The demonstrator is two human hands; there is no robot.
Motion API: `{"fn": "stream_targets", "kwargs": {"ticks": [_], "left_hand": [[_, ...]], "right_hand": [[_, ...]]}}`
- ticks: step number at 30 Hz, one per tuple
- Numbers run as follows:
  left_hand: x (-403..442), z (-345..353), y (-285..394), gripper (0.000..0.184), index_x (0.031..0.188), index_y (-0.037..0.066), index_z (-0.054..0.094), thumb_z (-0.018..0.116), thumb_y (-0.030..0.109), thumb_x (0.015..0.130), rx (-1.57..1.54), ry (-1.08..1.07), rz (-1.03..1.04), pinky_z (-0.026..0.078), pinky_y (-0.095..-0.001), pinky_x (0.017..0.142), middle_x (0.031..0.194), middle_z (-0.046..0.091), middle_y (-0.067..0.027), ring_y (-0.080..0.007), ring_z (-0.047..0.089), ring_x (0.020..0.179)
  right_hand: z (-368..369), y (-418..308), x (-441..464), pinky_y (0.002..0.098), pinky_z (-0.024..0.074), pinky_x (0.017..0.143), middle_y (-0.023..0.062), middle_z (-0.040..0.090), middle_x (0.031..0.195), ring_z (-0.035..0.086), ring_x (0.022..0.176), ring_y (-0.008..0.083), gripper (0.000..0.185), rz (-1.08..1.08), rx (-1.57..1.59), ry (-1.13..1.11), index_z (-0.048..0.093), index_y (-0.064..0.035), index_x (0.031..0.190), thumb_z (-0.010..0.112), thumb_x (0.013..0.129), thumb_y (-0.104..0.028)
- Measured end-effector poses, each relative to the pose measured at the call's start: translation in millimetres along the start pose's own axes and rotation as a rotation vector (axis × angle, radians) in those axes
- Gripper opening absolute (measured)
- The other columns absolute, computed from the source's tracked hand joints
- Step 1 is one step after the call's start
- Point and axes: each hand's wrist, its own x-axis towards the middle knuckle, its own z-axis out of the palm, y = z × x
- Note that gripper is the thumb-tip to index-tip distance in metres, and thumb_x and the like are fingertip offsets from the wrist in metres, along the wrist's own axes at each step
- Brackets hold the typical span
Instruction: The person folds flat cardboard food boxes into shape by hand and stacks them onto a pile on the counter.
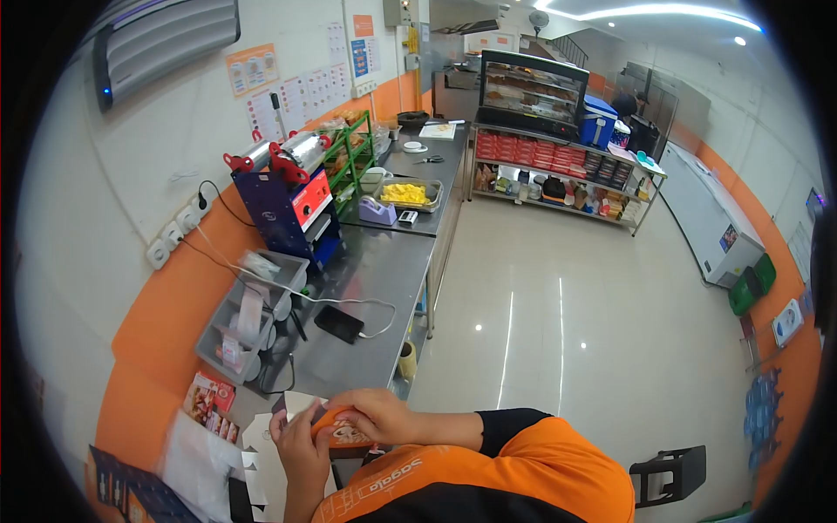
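Close to my body at the bottom, an orange printed cardboard box point(347, 438) with pale flaps is between my hands. My left hand point(301, 453) grips its left side, with fingers bent along the flap. Over the top of the box curls my right hand point(379, 417), its thumb and fingers pressed to the card. Part of the box is hidden by both hands. White unfolded card point(261, 458) lies just left of my left hand. A black phone point(339, 323) on a white cable rests on the steel counter point(375, 270) ahead.
A grey divided bin point(228, 327) stands along the wall, with a blue sealing machine point(279, 205) beyond it. Farther along are a purple tape dispenser point(377, 211) and a tray of yellow food point(410, 195). A dark stool point(670, 475) stands at right.
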Motion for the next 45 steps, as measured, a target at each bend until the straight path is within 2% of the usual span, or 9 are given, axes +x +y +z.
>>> {"fn": "stream_targets", "kwargs": {"ticks": [6,16,22,26,29,36,39,41,45], "left_hand": [[-5,1,-5,0.020,0.087,-0.001,0.069,0.065,0.019,0.089,-0.007,-0.054,0.070,0.042,-0.0468,0.100,0.070,0.065,-0.0170,-0.0348,0.064,0.078],[-3,-8,-16,0.029,0.108,0.001,0.066,0.067,0.025,0.091,-0.062,-0.228,0.089,0.042,-0.0456,0.100,0.094,0.069,-0.0180,-0.0342,0.067,0.086],[-26,-6,-37,0.030,0.111,-0.005,0.063,0.054,0.023,0.102,-0.369,0.184,-0.327,0.054,-0.0419,0.080,0.101,0.071,-0.0210,-0.0336,0.071,0.092],[-36,13,-42,0.035,0.108,-0.007,0.064,0.051,0.025,0.104,-0.411,0.304,-0.168,0.053,-0.0371,0.081,0.100,0.072,-0.0194,-0.0299,0.072,0.092],[-40,19,-32,0.037,0.110,-0.009,0.063,0.050,0.025,0.106,-0.539,0.301,-0.187,0.051,-0.0377,0.090,0.107,0.071,-0.0173,-0.0248,0.069,0.100],[-40,33,-48,0.031,0.116,-0.007,0.063,0.051,0.020,0.104,-0.430,0.219,-0.082,0.052,-0.0380,0.090,0.109,0.071,-0.0181,-0.0262,0.069,0.102],[-29,30,-28,0.027,0.114,-0.006,0.063,0.053,0.017,0.102,-0.504,0.266,-0.154,0.053,-0.0359,0.084,0.104,0.072,-0.0188,-0.0307,0.071,0.095],[-30,26,-32,0.026,0.116,-0.005,0.062,0.055,0.015,0.102,-0.544,0.154,-0.284,0.053,-0.0346,0.084,0.105,0.073,-0.0177,-0.0261,0.071,0.096],[-30,23,-27,0.028,0.118,-0.005,0.062,0.057,0.017,0.102,-0.731,0.117,-0.436,0.054,-0.0320,0.081,0.103,0.074,-0.0150,-0.0192,0.070,0.093]], "right_hand": [[-7,-8,12,0.0406,0.0479,0.083,0.0079,0.061,0.092,0.061,0.093,0.0304,0.016,-0.148,-0.067,-0.015,0.065,-0.0075,0.103,0.069,0.088,-0.009],[-23,13,25,0.0446,0.0401,0.096,0.0084,0.062,0.105,0.060,0.102,0.0287,0.018,-0.277,-0.080,-0.321,0.064,-0.0083,0.100,0.072,0.089,-0.020],[-48,11,38,0.0454,0.0359,0.112,0.0245,0.047,0.142,0.049,0.130,0.0359,0.060,0.141,-0.635,0.382,0.039,-0.0010,0.144,0.068,0.095,-0.021],[-33,49,20,0.0389,0.0329,0.116,0.0195,0.043,0.150,0.045,0.138,0.0258,0.055,0.439,0.345,0.060,0.031,0.0028,0.150,0.051,0.107,-0.026],[-37,47,19,0.0385,0.0319,0.116,0.0201,0.042,0.151,0.044,0.138,0.0257,0.052,0.527,0.356,-0.040,0.032,0.0020,0.151,0.049,0.108,-0.022],[-35,42,18,0.0357,0.0439,0.104,0.0160,0.058,0.136,0.055,0.124,0.0208,0.062,0.109,-0.395,-0.027,0.045,0.0047,0.143,0.059,0.102,-0.039],[-43,29,16,0.0324,0.0506,0.092,0.0116,0.069,0.117,0.062,0.107,0.0154,0.050,0.661,0.263,-0.199,0.058,0.0057,0.130,0.061,0.102,-0.036],[-42,33,11,0.0275,0.0526,0.080,0.0039,0.073,0.096,0.063,0.090,0.0076,0.039,0.581,0.258,-0.132,0.067,0.0026,0.120,0.063,0.102,-0.032],[-45,42,8,0.0282,0.0514,0.087,0.0051,0.072,0.103,0.063,0.097,0.0098,0.033,0.674,0.448,-0.155,0.066,0.0007,0.123,0.063,0.102,-0.024]]}}
